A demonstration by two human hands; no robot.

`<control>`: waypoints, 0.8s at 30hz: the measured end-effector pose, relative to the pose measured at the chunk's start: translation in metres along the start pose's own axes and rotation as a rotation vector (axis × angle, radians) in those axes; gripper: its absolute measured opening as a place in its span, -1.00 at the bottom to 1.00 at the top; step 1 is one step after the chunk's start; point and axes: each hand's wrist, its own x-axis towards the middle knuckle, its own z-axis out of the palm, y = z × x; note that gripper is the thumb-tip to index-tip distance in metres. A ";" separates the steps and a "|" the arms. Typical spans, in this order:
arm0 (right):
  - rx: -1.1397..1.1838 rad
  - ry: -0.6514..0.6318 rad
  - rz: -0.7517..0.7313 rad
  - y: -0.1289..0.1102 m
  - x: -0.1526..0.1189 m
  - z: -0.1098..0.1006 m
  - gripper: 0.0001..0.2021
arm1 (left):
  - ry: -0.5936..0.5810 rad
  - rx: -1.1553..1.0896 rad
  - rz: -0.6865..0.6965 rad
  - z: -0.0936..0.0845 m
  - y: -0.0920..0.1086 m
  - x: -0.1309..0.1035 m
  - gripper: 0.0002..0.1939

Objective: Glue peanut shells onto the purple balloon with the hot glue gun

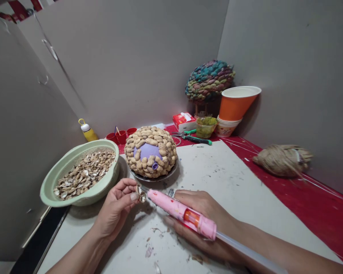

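Observation:
Between the thumb and fingers of my left hand is a peanut shell piece, its hollow side showing. My right hand is wrapped round a pink glue gun with a clear glue stick coming out of its back. The gun's metal tip meets or nearly meets the shell. Just beyond, a purple balloon covered with peanut shells rests on a dark plate; a bare purple patch and the knot face me.
At the left stands a green basket of shells. Behind are a yellow bottle, red cups, pliers, a plastic bowl, paper cups and a colourful shell-covered ball. Twine lies right.

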 end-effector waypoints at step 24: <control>-0.037 -0.002 -0.003 0.001 -0.001 0.002 -0.75 | -0.007 0.029 -0.025 0.001 -0.003 -0.001 -0.72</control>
